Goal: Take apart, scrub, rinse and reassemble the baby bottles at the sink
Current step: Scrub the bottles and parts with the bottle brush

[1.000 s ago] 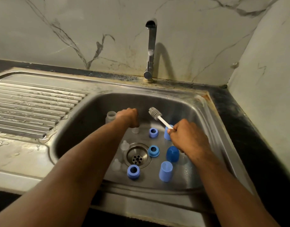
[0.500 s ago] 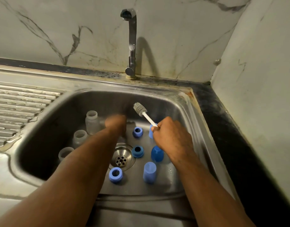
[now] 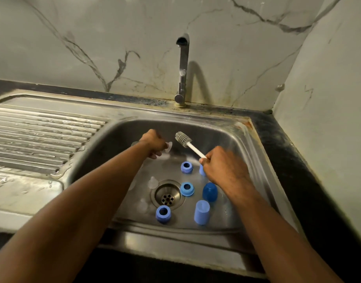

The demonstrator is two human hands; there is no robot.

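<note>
- We are seeing blue collars (image 3: 163, 214) and caps (image 3: 201, 212) lying apart around the drain, so disassembly looks done.
- Our right hand (image 3: 223, 167) is gripping the brush (image 3: 183, 139); our left hand (image 3: 154, 145) is pinching a clear teat (image 3: 169, 147), so scrubbing seems barely begun.
- Rinsing and reassembly are waiting; the tap (image 3: 182, 68) is running dry.

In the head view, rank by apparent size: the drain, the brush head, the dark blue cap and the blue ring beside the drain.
1. Drain, plainly largest.
2. Dark blue cap.
3. Blue ring and brush head look alike; the brush sits farther from the camera, so I won't rank them.
</note>
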